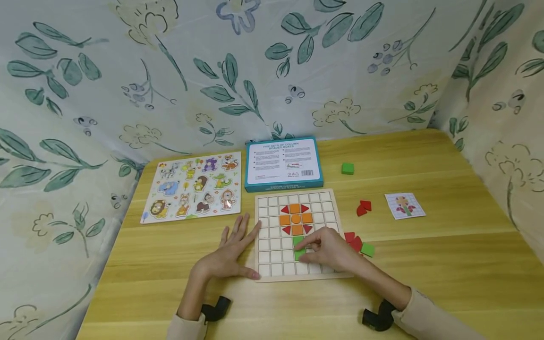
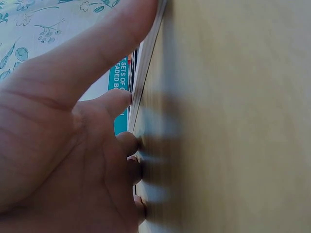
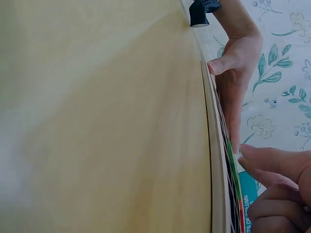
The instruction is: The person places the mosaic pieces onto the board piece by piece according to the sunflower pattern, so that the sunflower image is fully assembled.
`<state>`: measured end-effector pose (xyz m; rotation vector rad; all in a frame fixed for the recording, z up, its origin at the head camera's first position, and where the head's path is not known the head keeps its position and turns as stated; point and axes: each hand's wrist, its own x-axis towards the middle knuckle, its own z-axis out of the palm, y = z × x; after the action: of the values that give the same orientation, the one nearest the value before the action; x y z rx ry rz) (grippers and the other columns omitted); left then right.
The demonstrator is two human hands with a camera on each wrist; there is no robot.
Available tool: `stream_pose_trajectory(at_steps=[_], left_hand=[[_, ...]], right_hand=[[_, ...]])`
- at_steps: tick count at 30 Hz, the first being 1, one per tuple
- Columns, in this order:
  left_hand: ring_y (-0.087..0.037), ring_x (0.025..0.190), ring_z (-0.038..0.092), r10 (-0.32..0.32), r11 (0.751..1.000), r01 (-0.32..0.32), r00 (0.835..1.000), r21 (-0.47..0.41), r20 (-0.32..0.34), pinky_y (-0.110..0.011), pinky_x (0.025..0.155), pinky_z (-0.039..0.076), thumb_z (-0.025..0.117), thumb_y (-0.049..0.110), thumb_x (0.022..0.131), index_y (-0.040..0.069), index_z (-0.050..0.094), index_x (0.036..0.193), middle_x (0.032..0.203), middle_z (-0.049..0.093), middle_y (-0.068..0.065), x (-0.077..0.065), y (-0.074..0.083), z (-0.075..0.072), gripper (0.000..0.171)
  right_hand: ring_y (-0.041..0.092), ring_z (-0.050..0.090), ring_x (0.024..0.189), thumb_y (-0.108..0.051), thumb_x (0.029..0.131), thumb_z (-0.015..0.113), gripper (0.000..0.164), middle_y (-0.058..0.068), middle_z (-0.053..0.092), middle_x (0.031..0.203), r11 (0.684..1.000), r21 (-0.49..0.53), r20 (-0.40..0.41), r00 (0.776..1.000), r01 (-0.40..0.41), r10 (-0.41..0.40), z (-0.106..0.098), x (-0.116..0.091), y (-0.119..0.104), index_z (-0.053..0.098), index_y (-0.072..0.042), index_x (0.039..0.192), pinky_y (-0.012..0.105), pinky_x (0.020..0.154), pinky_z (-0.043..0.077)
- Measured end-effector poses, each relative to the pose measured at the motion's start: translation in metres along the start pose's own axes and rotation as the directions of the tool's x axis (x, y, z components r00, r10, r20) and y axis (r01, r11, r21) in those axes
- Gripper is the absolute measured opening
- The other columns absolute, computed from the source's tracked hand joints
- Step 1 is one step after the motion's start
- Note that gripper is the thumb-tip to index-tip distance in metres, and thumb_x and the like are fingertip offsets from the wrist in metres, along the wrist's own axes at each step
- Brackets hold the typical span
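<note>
A square wooden grid board [image 1: 276,269] lies flat on the table. Orange pieces [image 1: 284,220], red triangles [image 1: 286,230] and green square tiles [image 1: 299,242] form a pattern in its cells. Over the lower green tile, my right hand [image 1: 330,249] bends its index finger and thumb to opposite edges, pinching it at the board's surface. Part of the green is hidden by the fingers. My left hand [image 1: 227,255] is spread along the board's left edge, with thumb and index fingertip touching the frame; its palm fills much of the left wrist view.
Behind the board lies a teal-edged box [image 1: 284,163], with an animal puzzle [image 1: 195,186] to its left. Right of the board are red pieces [image 1: 363,208], a green tile [image 1: 367,250], a pattern card [image 1: 405,206] and, farther back, green tiles [image 1: 347,168].
</note>
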<state>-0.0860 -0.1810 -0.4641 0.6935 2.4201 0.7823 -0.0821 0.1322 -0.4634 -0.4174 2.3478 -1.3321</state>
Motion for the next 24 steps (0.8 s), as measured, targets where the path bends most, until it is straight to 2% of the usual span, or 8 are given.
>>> stream_pose_trajectory(at_steps=[3,7,12,15,19,24], left_hand=[[-0.040,0.157,-0.027,0.004,1.000,-0.004,1.000,0.002,0.001,-0.069,0.123,-0.017,0.087,0.044,0.080,0.017,0.005,0.168,0.171,-0.025,-0.018,0.000,0.000,0.000,0.123],[-0.041,0.157,-0.027,0.002,1.000,-0.002,1.000,-0.004,0.001,-0.069,0.123,-0.018,0.087,0.044,0.080,0.016,0.005,0.168,0.171,-0.025,-0.019,-0.001,0.001,0.000,0.123],[-0.041,0.157,-0.027,-0.001,1.000,0.001,1.000,-0.012,-0.002,-0.069,0.123,-0.018,0.088,0.043,0.079,0.016,0.006,0.168,0.171,-0.025,-0.019,-0.001,0.001,0.000,0.123],[-0.041,0.157,-0.027,-0.001,1.000,0.001,1.000,-0.011,-0.003,-0.069,0.123,-0.017,0.088,0.043,0.079,0.016,0.007,0.168,0.171,-0.025,-0.019,-0.001,0.000,0.000,0.123],[-0.039,0.158,-0.028,-0.005,1.000,0.005,1.000,-0.005,0.000,-0.068,0.124,-0.017,0.088,0.043,0.079,0.018,0.006,0.168,0.171,-0.026,-0.017,-0.001,-0.001,0.001,0.123],[-0.039,0.158,-0.028,-0.004,1.000,0.004,1.000,0.001,-0.001,-0.067,0.124,-0.017,0.088,0.044,0.079,0.019,0.005,0.168,0.171,-0.026,-0.017,-0.001,-0.001,0.000,0.124]], right_hand=[[0.010,0.034,0.054,-0.017,0.087,0.084,0.016,-0.005,0.037,0.057,1.000,-0.016,-0.040,0.999,-0.016,0.016,-0.014,0.000,0.000,0.083,-0.014,0.102,0.020,0.050,0.025],[0.014,0.037,0.057,-0.016,0.092,0.078,0.019,-0.002,0.038,0.062,0.996,-0.072,-0.140,0.989,-0.061,0.050,-0.049,0.000,0.006,0.081,-0.011,0.110,0.021,0.049,0.026],[0.012,0.033,0.054,-0.012,0.096,0.073,0.024,-0.002,0.035,0.061,0.981,-0.144,-0.279,0.957,-0.129,0.085,-0.098,-0.003,0.031,0.077,-0.005,0.118,0.022,0.047,0.026],[0.011,0.033,0.053,-0.012,0.097,0.071,0.025,-0.002,0.036,0.060,0.970,-0.160,-0.334,0.935,-0.184,0.122,-0.120,-0.004,0.049,0.076,-0.004,0.119,0.024,0.048,0.026],[0.012,0.035,0.058,-0.018,0.098,0.070,0.028,-0.003,0.038,0.063,0.956,-0.145,-0.337,0.921,-0.254,0.194,-0.139,-0.008,0.064,0.075,-0.006,0.122,0.026,0.051,0.028],[0.014,0.040,0.062,-0.024,0.097,0.072,0.033,-0.002,0.041,0.065,0.939,-0.149,-0.294,0.921,-0.310,0.258,-0.149,-0.012,0.066,0.073,-0.006,0.125,0.027,0.054,0.031]])
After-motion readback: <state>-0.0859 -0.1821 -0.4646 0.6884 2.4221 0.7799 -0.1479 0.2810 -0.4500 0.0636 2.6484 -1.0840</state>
